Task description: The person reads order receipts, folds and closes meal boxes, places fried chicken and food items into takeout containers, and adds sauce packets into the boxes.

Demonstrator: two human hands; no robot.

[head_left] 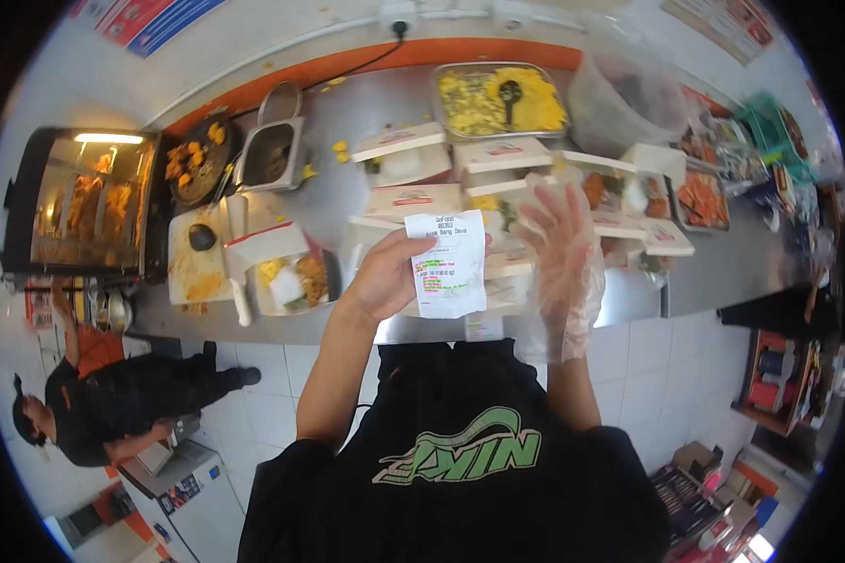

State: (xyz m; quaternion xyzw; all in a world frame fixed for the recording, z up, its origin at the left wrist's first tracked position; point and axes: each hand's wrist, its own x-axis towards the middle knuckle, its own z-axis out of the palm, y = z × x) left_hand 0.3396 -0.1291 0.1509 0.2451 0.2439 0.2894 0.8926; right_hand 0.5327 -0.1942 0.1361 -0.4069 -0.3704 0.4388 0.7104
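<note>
My bare left hand (389, 274) pinches a white paper receipt (449, 291) with printed text and pink and green highlighter marks. A loose clear plastic glove covers my right hand (563, 253), which is raised with fingers spread and nothing in it. Beneath both hands, several white cardboard food boxes (413, 200) crowd the steel counter, some with lids up. Part of the boxes is hidden by the receipt and hands. To the left, an open box (291, 280) shows rice, yellow food and browned meat.
A tray of yellow food (497, 98) with a black spoon stands at the back. Left are a cutting board (197, 253), a knife (241, 298), a metal container (270, 150) and a lit glass warmer (89, 202). A tray of orange food (704, 199) sits right. Another person (94, 403) stands at far left.
</note>
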